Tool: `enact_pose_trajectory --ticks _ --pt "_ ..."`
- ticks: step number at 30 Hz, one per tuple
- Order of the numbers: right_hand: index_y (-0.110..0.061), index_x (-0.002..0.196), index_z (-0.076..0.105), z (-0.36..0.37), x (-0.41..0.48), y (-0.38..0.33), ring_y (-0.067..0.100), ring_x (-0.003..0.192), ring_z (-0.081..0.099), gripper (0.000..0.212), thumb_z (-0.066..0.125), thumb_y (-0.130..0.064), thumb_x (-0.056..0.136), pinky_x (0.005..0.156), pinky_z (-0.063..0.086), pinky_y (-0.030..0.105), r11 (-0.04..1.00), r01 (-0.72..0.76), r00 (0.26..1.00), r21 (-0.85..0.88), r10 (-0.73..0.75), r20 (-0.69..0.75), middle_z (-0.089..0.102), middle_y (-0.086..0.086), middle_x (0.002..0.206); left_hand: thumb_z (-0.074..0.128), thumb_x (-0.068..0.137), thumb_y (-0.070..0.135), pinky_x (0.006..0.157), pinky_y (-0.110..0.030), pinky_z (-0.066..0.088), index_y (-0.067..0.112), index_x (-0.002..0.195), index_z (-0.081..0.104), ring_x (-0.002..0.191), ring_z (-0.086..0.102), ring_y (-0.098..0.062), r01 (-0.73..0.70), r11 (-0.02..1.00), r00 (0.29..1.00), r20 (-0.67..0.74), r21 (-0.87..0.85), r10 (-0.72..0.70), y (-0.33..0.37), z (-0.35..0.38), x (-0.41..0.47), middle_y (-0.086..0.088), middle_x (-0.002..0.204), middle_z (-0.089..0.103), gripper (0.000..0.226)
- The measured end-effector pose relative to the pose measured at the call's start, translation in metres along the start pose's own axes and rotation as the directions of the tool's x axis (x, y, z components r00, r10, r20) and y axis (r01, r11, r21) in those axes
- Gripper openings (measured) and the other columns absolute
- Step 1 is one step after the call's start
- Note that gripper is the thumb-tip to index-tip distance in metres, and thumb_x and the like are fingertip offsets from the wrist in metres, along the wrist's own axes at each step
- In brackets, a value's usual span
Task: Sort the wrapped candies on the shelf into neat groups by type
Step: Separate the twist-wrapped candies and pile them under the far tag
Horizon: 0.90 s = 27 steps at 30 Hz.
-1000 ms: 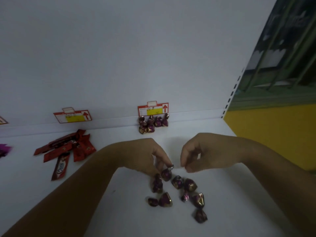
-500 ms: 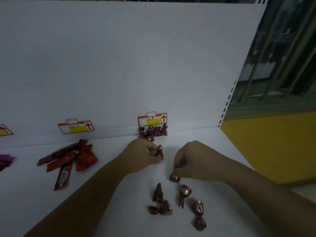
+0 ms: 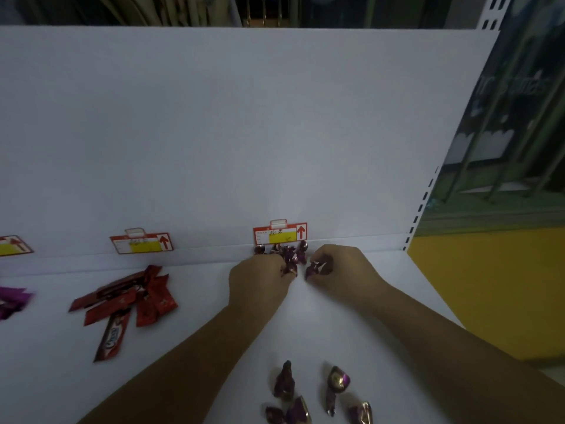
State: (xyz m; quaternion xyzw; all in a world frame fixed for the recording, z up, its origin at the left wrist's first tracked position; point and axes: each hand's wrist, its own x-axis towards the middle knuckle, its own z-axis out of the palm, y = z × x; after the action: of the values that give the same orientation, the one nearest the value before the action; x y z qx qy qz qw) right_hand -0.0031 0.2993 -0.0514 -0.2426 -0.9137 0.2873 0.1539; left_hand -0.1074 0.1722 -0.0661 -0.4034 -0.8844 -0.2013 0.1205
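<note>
Your left hand (image 3: pixel 260 281) and right hand (image 3: pixel 345 267) reach to frame centre, fingers clamped on purple foil candies (image 3: pixel 318 267); both have moved up from the loose candies (image 3: pixel 286 382) to the back pile (image 3: pixel 301 248).

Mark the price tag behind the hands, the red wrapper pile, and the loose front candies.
price tag (image 3: pixel 282 235): head view, yellow panel.
red wrapper pile (image 3: pixel 154 297): head view, a central wrapper.
loose front candies (image 3: pixel 284 382): head view, the upright left piece.
</note>
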Motion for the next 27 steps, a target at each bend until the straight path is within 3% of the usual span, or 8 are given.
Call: enact_pose_trajectory --ticks 4,6,10,12,14,16,19,27 --pt "-0.029 0.068 0.065 0.003 0.010 0.001 0.001 0.063 0.058 0.008 0.071 -0.024 0.071 0.056 0.040 0.006 1.000 -0.005 1.000 -0.016 0.005 -0.016 0.064 -0.013 0.068 0.050 0.087 0.052 0.050 -0.021 0.026 0.025 0.083 0.066 0.063 0.052 -0.009 -0.014 0.994 1.000 -0.019 0.107 0.016 0.002 0.005 0.003 0.008 0.073 0.064 0.031" --pt "-0.023 0.075 0.072 0.006 0.012 0.000 0.008 0.068 0.061 0.004 0.071 -0.024 0.071 0.065 0.046 0.018 1.000 0.010 1.000 -0.008 -0.010 -0.022 0.068 -0.006 0.073 0.053 0.085 0.054 0.047 -0.020 0.020 0.026 0.081 0.065 0.059 0.046 -0.006 0.003 0.995 1.000 -0.020 0.096 -0.001 0.001 0.004 0.002 0.010 0.068 0.061 0.031" --pt "-0.031 0.078 0.070 0.010 0.009 0.003 -0.003 0.070 0.059 0.012 0.071 -0.022 0.070 0.065 0.042 0.007 0.997 0.030 0.997 0.066 -0.026 -0.070 0.066 -0.014 0.072 0.060 0.073 0.061 0.044 -0.016 0.013 0.027 0.051 0.044 0.041 0.032 0.000 0.069 0.998 0.995 -0.069 0.008 -0.068 -0.004 -0.006 0.000 0.014 0.044 0.035 0.044" --pt "-0.032 0.080 0.067 0.012 0.009 0.005 -0.007 0.072 0.059 0.015 0.074 -0.026 0.068 0.065 0.040 0.002 0.995 0.006 0.996 0.102 0.003 -0.090 0.066 -0.018 0.074 0.063 0.067 0.062 0.045 -0.014 0.014 0.027 0.045 0.034 0.040 0.029 0.005 0.094 0.994 0.992 -0.084 -0.053 -0.099 -0.014 -0.012 -0.002 0.016 0.041 0.032 0.050" --pt "-0.029 0.083 0.068 0.015 0.009 0.007 -0.006 0.073 0.060 0.017 0.075 -0.029 0.067 0.067 0.042 0.005 0.993 -0.015 0.996 0.115 0.024 -0.083 0.068 -0.015 0.077 0.064 0.066 0.063 0.046 -0.016 0.017 0.029 0.051 0.036 0.047 0.033 0.006 0.152 0.987 0.988 -0.004 -0.056 -0.153 -0.029 -0.013 -0.004 0.017 0.048 0.038 0.047" --pt "-0.027 0.079 0.069 0.017 0.011 0.006 0.002 0.074 0.063 0.014 0.077 -0.028 0.067 0.072 0.047 0.016 0.992 -0.014 0.997 0.128 0.024 -0.074 0.070 -0.010 0.077 0.061 0.066 0.069 0.049 -0.018 0.018 0.028 0.063 0.040 0.055 0.035 0.004 0.213 0.977 0.974 0.080 0.005 -0.212 -0.041 -0.013 -0.006 0.016 0.059 0.043 0.046" --pt "-0.028 0.070 0.067 0.018 0.012 0.006 0.004 0.068 0.061 0.013 0.079 -0.031 0.065 0.063 0.043 0.011 0.991 0.021 0.996 0.130 -0.010 -0.089 0.068 -0.010 0.071 0.058 0.070 0.069 0.049 -0.016 0.018 0.031 0.076 0.042 0.056 0.033 0.006 0.225 0.974 0.969 0.107 -0.018 -0.222 -0.045 -0.010 -0.005 0.019 0.062 0.039 0.041" --pt "-0.039 0.062 0.063 0.022 0.016 0.010 -0.001 0.065 0.059 0.020 0.081 -0.030 0.063 0.061 0.046 0.017 0.984 0.026 0.993 0.175 -0.005 -0.118 0.064 -0.018 0.064 0.061 0.073 0.063 0.048 -0.016 0.019 0.030 0.076 0.053 0.058 0.039 -0.001 0.199 0.977 0.975 0.109 -0.071 -0.191 -0.039 -0.008 0.002 0.017 0.058 0.039 0.034"
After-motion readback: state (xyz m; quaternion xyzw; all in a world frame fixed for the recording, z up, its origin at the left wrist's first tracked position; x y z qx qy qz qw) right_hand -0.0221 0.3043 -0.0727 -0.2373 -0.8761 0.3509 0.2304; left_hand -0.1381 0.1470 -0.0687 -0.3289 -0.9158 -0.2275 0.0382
